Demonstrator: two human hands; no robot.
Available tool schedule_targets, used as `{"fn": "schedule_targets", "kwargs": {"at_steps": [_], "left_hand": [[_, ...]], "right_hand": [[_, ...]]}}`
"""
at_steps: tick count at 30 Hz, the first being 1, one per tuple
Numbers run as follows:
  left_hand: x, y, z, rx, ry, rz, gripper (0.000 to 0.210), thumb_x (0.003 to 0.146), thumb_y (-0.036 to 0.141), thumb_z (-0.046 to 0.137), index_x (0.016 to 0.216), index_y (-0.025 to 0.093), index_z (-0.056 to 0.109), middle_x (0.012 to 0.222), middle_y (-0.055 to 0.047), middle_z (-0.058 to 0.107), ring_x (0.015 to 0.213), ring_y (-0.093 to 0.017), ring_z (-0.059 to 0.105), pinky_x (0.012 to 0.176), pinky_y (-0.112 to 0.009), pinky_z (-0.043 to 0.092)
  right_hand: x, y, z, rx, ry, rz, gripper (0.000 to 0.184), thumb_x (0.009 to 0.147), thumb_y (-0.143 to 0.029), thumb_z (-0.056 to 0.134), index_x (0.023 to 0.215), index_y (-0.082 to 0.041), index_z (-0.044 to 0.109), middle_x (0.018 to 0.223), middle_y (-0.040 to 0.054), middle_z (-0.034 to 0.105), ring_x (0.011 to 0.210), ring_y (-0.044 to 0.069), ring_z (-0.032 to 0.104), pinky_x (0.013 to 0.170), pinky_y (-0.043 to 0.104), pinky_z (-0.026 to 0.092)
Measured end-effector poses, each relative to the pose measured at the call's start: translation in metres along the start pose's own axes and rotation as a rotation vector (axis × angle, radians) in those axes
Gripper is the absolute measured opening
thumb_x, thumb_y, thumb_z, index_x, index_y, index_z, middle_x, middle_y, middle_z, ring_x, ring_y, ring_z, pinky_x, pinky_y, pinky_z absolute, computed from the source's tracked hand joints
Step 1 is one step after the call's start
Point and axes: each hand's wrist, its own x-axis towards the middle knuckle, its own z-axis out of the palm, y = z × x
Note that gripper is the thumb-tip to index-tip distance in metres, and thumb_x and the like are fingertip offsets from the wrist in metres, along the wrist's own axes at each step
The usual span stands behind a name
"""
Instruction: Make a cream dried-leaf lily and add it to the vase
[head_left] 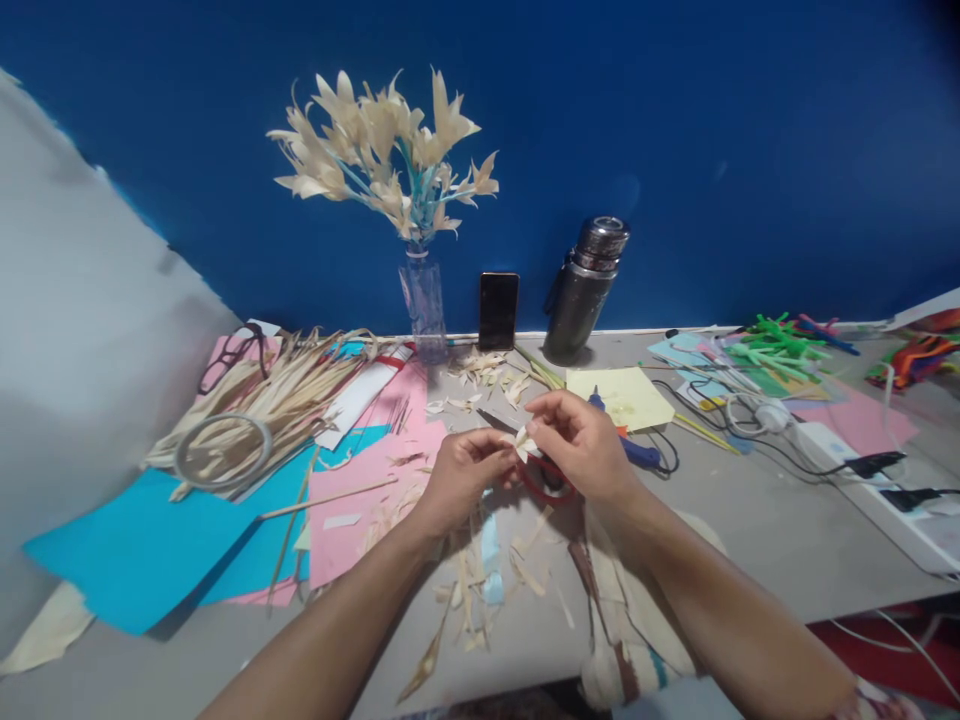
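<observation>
Over the middle of the table, my left hand point(469, 475) and my right hand point(581, 440) pinch a small cream husk flower point(524, 445) between their fingertips. Both hands are closed on it, and the fingers cover part of it. Just beneath lies a pair of scissors with red handles point(551, 483), partly hidden by the hands. Beyond my right hand, a blue glue gun point(639, 454) rests by a sheet of yellow paper point(630, 400). Husk scraps point(472, 590) are scattered below my wrists.
A clear bottle point(424, 305) holds husk flowers point(382, 140) on blue stems. Against the wall stand a phone point(499, 310) and a steel flask point(586, 290). Dried husks point(292, 390) and a tape ring point(223, 452) lie left; a power strip point(877, 500) with cables sits right.
</observation>
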Motion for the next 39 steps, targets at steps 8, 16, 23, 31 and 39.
{"fn": "schedule_targets", "kwargs": {"at_steps": [8, 16, 23, 31, 39], "left_hand": [[0.002, -0.007, -0.004, 0.001, 0.111, -0.01, 0.018, 0.066, 0.029, 0.084, 0.071, 0.014, 0.076, 0.057, -0.004, 0.068, 0.051, -0.014, 0.06, 0.055, -0.025, 0.048], [-0.001, 0.002, 0.005, 0.057, 0.199, 0.072, 0.012, 0.073, 0.027, 0.076, 0.073, 0.015, 0.077, 0.052, -0.001, 0.064, 0.05, -0.012, 0.056, 0.053, -0.022, 0.044], [-0.001, 0.002, 0.003, 0.111, 0.277, 0.1, 0.013, 0.074, 0.027, 0.074, 0.069, 0.016, 0.076, 0.049, 0.0, 0.061, 0.049, -0.011, 0.052, 0.054, -0.022, 0.042], [-0.002, 0.004, 0.004, 0.093, 0.155, 0.073, 0.016, 0.076, 0.028, 0.075, 0.07, 0.014, 0.074, 0.056, -0.002, 0.064, 0.051, -0.01, 0.053, 0.054, -0.022, 0.042], [-0.002, -0.004, 0.002, 0.158, 0.055, 0.051, 0.014, 0.076, 0.028, 0.073, 0.074, 0.014, 0.074, 0.057, -0.001, 0.064, 0.051, -0.011, 0.055, 0.053, -0.022, 0.043]], "right_hand": [[-0.001, -0.001, -0.002, -0.036, -0.024, -0.053, 0.015, 0.085, -0.023, 0.064, 0.099, -0.019, 0.066, 0.076, -0.001, 0.065, 0.065, 0.013, 0.06, 0.059, 0.023, 0.046], [0.001, 0.001, -0.002, -0.009, -0.029, -0.043, 0.015, 0.086, -0.025, 0.064, 0.099, -0.019, 0.066, 0.076, -0.0005, 0.065, 0.066, 0.014, 0.061, 0.059, 0.024, 0.048], [0.002, 0.003, -0.005, -0.029, 0.057, -0.068, 0.012, 0.089, -0.029, 0.064, 0.096, -0.02, 0.067, 0.079, 0.0003, 0.066, 0.065, 0.014, 0.06, 0.059, 0.026, 0.047], [0.002, -0.013, -0.013, -0.154, -0.068, -0.429, 0.015, 0.092, -0.02, 0.056, 0.092, -0.021, 0.071, 0.106, 0.0083, 0.064, 0.103, 0.022, 0.062, 0.086, 0.036, 0.052], [0.007, -0.018, -0.018, -0.187, -0.235, -0.252, 0.018, 0.081, -0.011, 0.059, 0.092, -0.019, 0.07, 0.091, 0.0048, 0.068, 0.083, 0.018, 0.063, 0.075, 0.03, 0.049]]}}
